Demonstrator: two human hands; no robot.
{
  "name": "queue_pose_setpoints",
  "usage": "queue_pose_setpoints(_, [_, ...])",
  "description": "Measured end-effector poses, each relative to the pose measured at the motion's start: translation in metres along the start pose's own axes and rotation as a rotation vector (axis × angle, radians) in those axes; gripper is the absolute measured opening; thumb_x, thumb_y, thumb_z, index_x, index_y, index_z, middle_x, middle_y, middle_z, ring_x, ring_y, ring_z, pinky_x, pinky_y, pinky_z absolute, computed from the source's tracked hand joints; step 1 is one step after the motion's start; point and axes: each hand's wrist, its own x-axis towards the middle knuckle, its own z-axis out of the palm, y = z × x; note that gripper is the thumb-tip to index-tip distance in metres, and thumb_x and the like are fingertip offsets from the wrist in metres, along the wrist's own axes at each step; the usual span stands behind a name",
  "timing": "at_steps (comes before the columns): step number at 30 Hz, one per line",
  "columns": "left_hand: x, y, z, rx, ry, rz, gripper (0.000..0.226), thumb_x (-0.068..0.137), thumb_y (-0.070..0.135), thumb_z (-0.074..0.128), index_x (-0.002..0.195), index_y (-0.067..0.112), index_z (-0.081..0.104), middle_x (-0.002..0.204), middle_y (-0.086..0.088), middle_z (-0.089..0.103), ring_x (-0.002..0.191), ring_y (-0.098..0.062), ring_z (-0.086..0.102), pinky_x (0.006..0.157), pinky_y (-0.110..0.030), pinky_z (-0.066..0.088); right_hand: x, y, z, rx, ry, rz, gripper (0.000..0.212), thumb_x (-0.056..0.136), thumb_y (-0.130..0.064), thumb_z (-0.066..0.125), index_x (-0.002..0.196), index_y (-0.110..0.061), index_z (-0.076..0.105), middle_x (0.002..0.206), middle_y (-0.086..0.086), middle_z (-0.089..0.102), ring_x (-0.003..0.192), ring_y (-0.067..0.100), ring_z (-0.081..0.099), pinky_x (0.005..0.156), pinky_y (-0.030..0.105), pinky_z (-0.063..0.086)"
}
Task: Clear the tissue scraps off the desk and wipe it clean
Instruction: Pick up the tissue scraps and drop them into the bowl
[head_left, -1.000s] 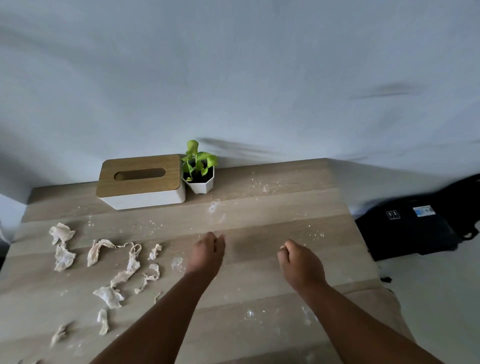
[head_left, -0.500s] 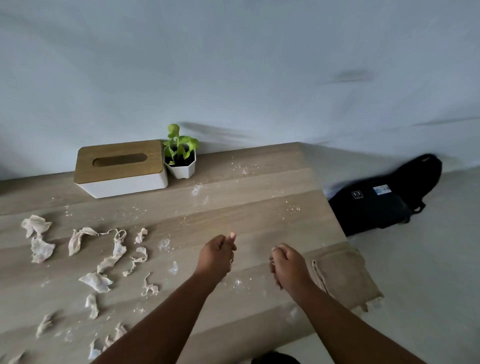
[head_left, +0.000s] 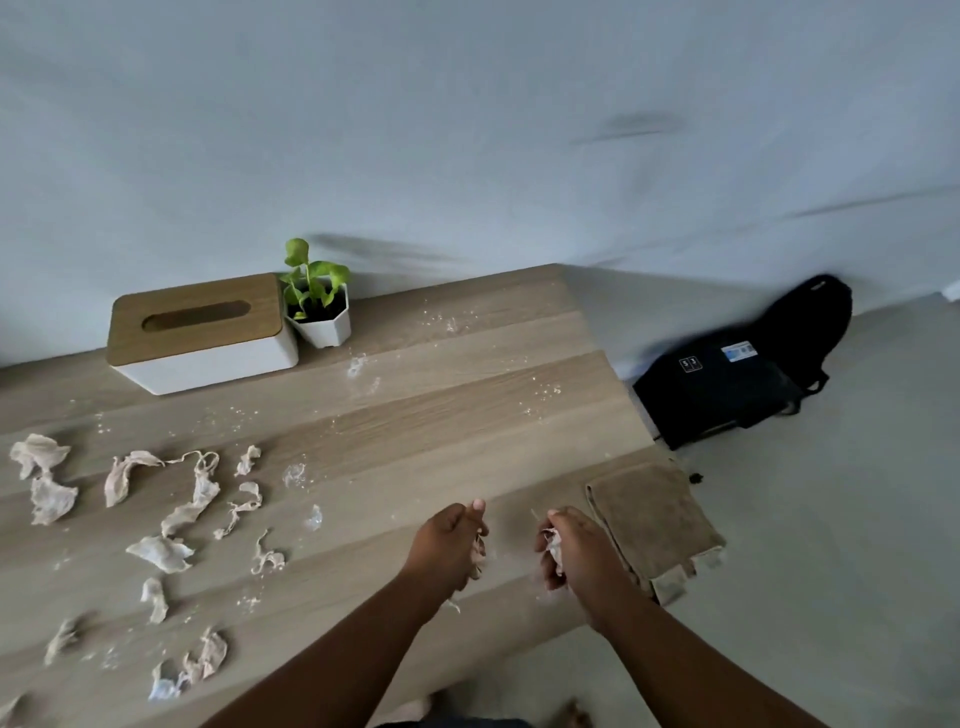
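Two hands work near the counter's front edge: our left hand and right hand each clutch small tissue bits. We should sweep leftward next, where most tissue scraps lie. Compared with half a second ago, both fists now hold tissue.

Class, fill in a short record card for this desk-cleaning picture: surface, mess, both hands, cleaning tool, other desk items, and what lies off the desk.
Surface: wooden desk, dusted with white crumbs
Mess: torn tissue scraps strewn over its left half
Left hand: curled round a scrap
Right hand: curled round a scrap
Cleaning tool: brown cloth at the desk's right edge, untouched
Other desk items: tissue box; potted plant beside it
Off the desk: black bag on the floor
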Motion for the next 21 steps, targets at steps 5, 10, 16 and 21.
queue_pose_setpoints(5, [-0.013,0.004,0.041,0.083,0.025,0.007,0.048,0.104,0.050,0.051,0.095,0.007,0.068,0.064,-0.006,0.066,0.046,-0.015,0.058,0.045,-0.023,0.039,-0.013,0.018,-0.046,0.090,0.032,-0.013,0.037,0.104,-0.023,0.047,0.076,-0.005,0.063,0.056,0.014,0.055,0.042,0.022,0.050,0.042,0.024,0.041])
queue_pose_setpoints(10, [-0.029,0.003,0.112,0.097,-0.021,0.012,0.047,0.104,0.051,0.051,0.096,0.009,0.069,0.063,-0.006,0.066,0.050,-0.015,0.059,0.045,-0.024,0.041,-0.027,0.050,-0.113,0.225,0.077,-0.014,0.028,0.101,-0.020,0.047,0.080,-0.009,0.060,0.063,0.011,0.059,0.042,0.020,0.048,0.040,0.024,0.036])
queue_pose_setpoints(16, [-0.046,-0.006,0.212,0.210,-0.096,0.010,0.036,0.105,0.045,0.052,0.096,0.015,0.069,0.059,-0.007,0.057,0.044,-0.017,0.048,0.042,-0.024,0.036,-0.039,0.096,-0.200,0.323,0.136,-0.008,0.027,0.100,-0.021,0.045,0.083,-0.007,0.061,0.069,0.014,0.063,0.043,0.022,0.047,0.042,0.026,0.035])
queue_pose_setpoints(21, [-0.066,-0.006,0.280,0.271,-0.170,0.052,0.033,0.106,0.039,0.052,0.096,0.013,0.069,0.065,-0.006,0.058,0.048,-0.016,0.048,0.045,-0.023,0.036,-0.046,0.133,-0.260,0.431,0.203,0.004,0.026,0.101,-0.022,0.045,0.087,-0.007,0.059,0.070,0.011,0.064,0.046,0.020,0.045,0.044,0.026,0.033])
